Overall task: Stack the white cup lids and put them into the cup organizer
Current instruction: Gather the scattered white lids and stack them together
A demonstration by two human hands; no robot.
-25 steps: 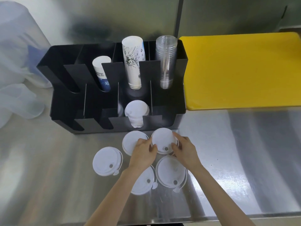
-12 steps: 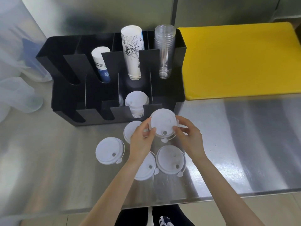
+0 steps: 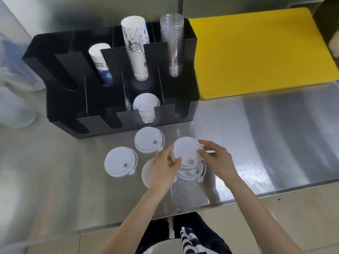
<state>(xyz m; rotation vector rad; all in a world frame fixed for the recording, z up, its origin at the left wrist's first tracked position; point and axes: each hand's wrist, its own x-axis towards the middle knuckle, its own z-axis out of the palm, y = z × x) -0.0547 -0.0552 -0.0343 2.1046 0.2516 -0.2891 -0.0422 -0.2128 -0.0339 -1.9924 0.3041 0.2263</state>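
Note:
Both hands grip one white cup lid (image 3: 185, 150) by its rim: my left hand (image 3: 165, 166) on its left side, my right hand (image 3: 217, 159) on its right. The held lid sits right over another white lid (image 3: 192, 176) on the steel counter; I cannot tell if they touch. A third lid (image 3: 146, 174) lies mostly hidden under my left hand. Two more lids lie apart: one (image 3: 148, 140) near the organizer, one (image 3: 120, 161) further left. The black cup organizer (image 3: 60, 107) stands behind, with a stack of white lids (image 3: 145, 107) in a front slot.
The organizer's back slots hold a short printed paper cup stack (image 3: 101, 64), a tall paper cup stack (image 3: 135, 48) and clear plastic cups (image 3: 173, 44). A yellow cutting board (image 3: 260, 50) lies right of it. Translucent containers (image 3: 12, 107) stand at the left. The counter's front edge (image 3: 238, 202) is close.
Both hands have carried the lid from in front of the organizer back toward me and down, over the lid lying on the near right of the counter.

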